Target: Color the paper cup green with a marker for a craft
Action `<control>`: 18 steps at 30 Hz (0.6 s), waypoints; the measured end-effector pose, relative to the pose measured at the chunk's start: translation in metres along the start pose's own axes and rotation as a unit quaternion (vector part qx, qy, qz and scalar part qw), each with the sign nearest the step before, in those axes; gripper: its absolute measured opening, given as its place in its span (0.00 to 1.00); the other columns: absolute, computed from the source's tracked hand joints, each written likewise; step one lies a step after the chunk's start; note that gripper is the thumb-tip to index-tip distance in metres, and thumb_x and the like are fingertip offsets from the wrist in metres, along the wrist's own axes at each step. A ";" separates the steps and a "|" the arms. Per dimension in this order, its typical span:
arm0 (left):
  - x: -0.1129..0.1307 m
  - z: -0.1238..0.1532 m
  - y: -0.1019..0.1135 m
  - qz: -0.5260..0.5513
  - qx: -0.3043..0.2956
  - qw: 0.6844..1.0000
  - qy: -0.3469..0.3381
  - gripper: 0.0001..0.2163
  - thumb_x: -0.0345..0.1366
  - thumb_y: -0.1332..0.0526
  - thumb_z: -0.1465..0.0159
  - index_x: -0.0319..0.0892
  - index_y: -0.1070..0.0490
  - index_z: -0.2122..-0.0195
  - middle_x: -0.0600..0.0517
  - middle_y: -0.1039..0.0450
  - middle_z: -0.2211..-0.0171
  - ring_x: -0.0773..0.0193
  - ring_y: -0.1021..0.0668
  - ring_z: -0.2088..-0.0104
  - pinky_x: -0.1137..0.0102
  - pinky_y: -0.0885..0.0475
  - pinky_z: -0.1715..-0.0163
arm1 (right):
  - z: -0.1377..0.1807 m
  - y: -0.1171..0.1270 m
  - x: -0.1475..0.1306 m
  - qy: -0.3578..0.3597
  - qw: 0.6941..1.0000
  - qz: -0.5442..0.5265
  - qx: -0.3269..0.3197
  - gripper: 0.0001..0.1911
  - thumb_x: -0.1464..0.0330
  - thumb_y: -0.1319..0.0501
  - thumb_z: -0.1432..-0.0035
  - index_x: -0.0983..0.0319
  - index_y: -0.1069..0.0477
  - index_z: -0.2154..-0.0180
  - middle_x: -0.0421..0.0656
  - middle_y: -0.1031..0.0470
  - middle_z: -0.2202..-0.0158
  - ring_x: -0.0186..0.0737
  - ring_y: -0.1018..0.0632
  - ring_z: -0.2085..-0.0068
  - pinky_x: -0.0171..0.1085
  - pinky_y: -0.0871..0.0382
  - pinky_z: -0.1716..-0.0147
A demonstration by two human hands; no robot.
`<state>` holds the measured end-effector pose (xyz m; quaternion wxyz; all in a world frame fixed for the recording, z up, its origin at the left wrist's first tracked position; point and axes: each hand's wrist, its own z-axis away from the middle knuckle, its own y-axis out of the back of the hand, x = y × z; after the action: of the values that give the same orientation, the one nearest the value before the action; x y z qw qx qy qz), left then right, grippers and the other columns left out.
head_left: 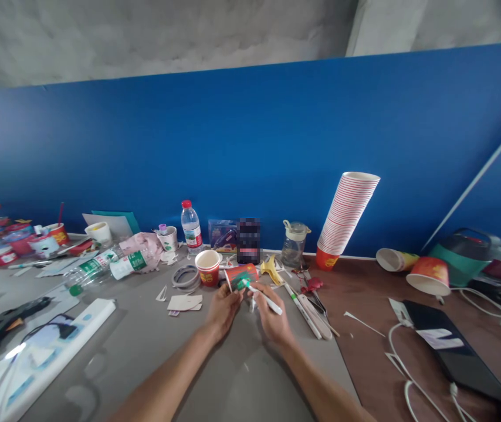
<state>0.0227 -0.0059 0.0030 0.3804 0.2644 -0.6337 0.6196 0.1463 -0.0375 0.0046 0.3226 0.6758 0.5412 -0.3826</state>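
Observation:
My left hand (224,309) grips a red paper cup (235,275) lying on its side, with a patch of green colour on its wall. In my right hand (272,316) is a white marker (268,299), its green tip at the coloured patch. Just behind stands an upright red paper cup (209,268). A yellow cut piece (270,269) lies to the right of the held cup. Further right, a green-and-white marker (303,313) rests beside a pale pink box cutter or similar slim tool (315,316).
A tall leaning stack of paper cups (348,214) stands at back right. A water bottle (191,225), a glass jar (295,243) and a phone (249,241) line the blue partition (250,146). At left are a power strip (65,346) and a glue gun (8,322); at right, a black tablet (457,346) with cables.

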 end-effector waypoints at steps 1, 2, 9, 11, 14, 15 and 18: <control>0.000 0.000 -0.001 0.000 -0.017 1.000 -0.006 0.16 0.31 0.30 0.55 0.42 0.26 0.63 0.50 0.22 0.63 0.60 0.23 0.60 0.64 0.33 0.52 | 0.002 -0.002 0.000 0.008 1.000 -0.001 -0.027 0.12 0.64 0.44 0.41 0.61 0.24 0.63 0.46 0.21 0.66 0.42 0.22 0.64 0.39 0.29 0.63; 0.001 0.000 -0.001 0.000 -0.032 0.999 -0.014 0.16 0.31 0.30 0.54 0.41 0.26 0.63 0.49 0.22 0.63 0.58 0.23 0.59 0.63 0.33 0.53 | 0.003 -0.004 -0.001 0.014 0.999 -0.002 -0.050 0.12 0.64 0.44 0.41 0.61 0.23 0.62 0.47 0.21 0.65 0.43 0.22 0.64 0.39 0.28 0.62; 0.000 -0.001 0.001 0.016 0.026 0.999 0.008 0.15 0.29 0.29 0.57 0.42 0.26 0.66 0.52 0.22 0.64 0.64 0.23 0.63 0.69 0.32 0.55 | -0.005 0.006 0.002 0.005 0.999 0.004 0.044 0.13 0.62 0.44 0.41 0.62 0.24 0.62 0.46 0.22 0.67 0.41 0.23 0.66 0.38 0.29 0.66; -0.001 -0.001 0.002 0.015 0.030 0.999 0.009 0.15 0.29 0.29 0.57 0.42 0.26 0.66 0.52 0.22 0.65 0.65 0.23 0.64 0.69 0.32 0.56 | -0.005 0.007 0.001 0.001 0.999 0.001 0.049 0.13 0.62 0.44 0.41 0.61 0.24 0.62 0.46 0.22 0.67 0.41 0.24 0.67 0.37 0.29 0.67; 0.000 0.000 0.001 0.005 -0.004 1.000 -0.007 0.15 0.30 0.30 0.56 0.41 0.26 0.65 0.51 0.22 0.66 0.63 0.23 0.63 0.67 0.32 0.55 | 0.000 0.001 -0.001 0.017 1.000 0.011 -0.017 0.13 0.63 0.44 0.41 0.61 0.24 0.62 0.46 0.21 0.66 0.42 0.23 0.65 0.38 0.29 0.64; 0.000 0.000 0.001 0.002 -0.017 1.000 -0.013 0.15 0.30 0.30 0.56 0.41 0.26 0.65 0.51 0.22 0.66 0.61 0.23 0.62 0.66 0.32 0.55 | 0.001 -0.001 -0.001 0.025 0.999 0.016 -0.037 0.12 0.64 0.44 0.41 0.60 0.23 0.62 0.47 0.21 0.65 0.42 0.23 0.64 0.38 0.29 0.63; -0.001 0.000 0.001 0.004 -0.006 1.000 -0.009 0.15 0.31 0.30 0.56 0.43 0.26 0.65 0.51 0.22 0.65 0.60 0.23 0.60 0.65 0.33 0.53 | 0.000 -0.001 0.002 0.032 0.999 0.021 -0.019 0.13 0.64 0.44 0.40 0.60 0.24 0.61 0.47 0.21 0.63 0.43 0.23 0.62 0.40 0.29 0.61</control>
<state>0.0225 -0.0056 0.0016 0.3738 0.2645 -0.6421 0.6148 0.1452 -0.0366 0.0032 0.3255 0.6927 0.5440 -0.3439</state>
